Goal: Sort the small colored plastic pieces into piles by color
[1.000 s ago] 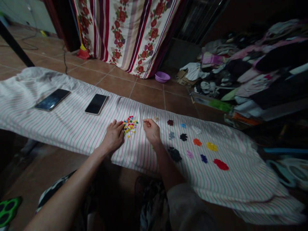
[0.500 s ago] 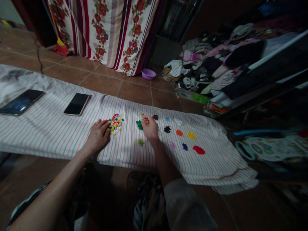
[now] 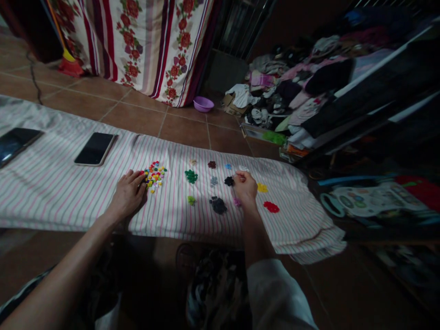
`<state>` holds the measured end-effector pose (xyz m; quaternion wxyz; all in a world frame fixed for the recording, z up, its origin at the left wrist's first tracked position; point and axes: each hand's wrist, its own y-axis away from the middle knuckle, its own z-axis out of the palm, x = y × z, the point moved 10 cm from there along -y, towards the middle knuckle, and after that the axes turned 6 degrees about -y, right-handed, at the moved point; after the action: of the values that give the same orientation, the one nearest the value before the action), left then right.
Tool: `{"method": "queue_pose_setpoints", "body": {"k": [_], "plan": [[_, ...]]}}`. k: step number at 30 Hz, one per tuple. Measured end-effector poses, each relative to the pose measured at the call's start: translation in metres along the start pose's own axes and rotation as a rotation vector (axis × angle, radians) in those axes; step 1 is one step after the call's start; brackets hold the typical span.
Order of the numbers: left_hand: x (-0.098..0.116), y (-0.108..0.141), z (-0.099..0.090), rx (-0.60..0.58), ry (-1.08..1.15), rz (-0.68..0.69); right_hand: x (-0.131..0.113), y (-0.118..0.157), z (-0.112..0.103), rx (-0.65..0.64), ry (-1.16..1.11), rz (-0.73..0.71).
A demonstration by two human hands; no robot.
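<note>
My left hand [image 3: 129,195] lies palm down on the striped cloth, its fingertips touching the left edge of a mixed pile of small coloured pieces [image 3: 156,178]. My right hand [image 3: 246,187] has thumb and fingers pinched together just below the white pieces [image 3: 243,168]; what it holds, if anything, is too small to make out. Left of it are black pieces [image 3: 228,181]; to its right are yellow pieces [image 3: 262,188] and red pieces [image 3: 271,207]. Dark green pieces [image 3: 191,176], dark grey pieces [image 3: 218,205] and pink pieces [image 3: 237,201] form separate clusters. The orange and dark blue clusters are hidden by my right hand and arm.
A phone [image 3: 95,149] and a larger dark device [image 3: 17,142] lie on the left of the striped cloth [image 3: 172,215]. Beyond it, a purple basin [image 3: 203,104] stands on the tiled floor by a flowered curtain [image 3: 147,50]. Clothes [image 3: 295,87] are heaped at back right.
My right hand has moved right, from the beige and green clusters to the white one, still pinched. My left hand stays by the mixed pile. The view has shifted slightly right.
</note>
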<state>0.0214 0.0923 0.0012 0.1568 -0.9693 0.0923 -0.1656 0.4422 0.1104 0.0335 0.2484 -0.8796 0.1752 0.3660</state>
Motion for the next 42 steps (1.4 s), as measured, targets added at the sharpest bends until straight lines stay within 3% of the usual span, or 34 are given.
{"method": "queue_pose_setpoints", "body": {"k": [7,14,21,26,31,42], "plan": [[0.0,0.001,0.0,0.004,-0.022,0.002,0.036,-0.004,-0.024,0.003,0.024,0.02],[-0.001,0.002,0.002,-0.001,-0.016,-0.006,0.043,0.0,-0.014,-0.1,0.0,0.011],[0.001,0.001,0.001,-0.019,-0.025,-0.004,0.008,0.017,0.03,-0.311,-0.111,-0.07],[-0.001,0.001,0.002,0.003,-0.022,0.004,-0.018,0.026,0.047,-0.342,0.01,-0.173],[-0.002,0.002,0.002,0.02,-0.01,-0.008,-0.022,0.028,0.059,-0.36,0.083,-0.195],[0.0,0.002,0.002,-0.02,-0.032,-0.012,-0.025,0.027,0.07,-0.339,0.023,-0.213]]}}
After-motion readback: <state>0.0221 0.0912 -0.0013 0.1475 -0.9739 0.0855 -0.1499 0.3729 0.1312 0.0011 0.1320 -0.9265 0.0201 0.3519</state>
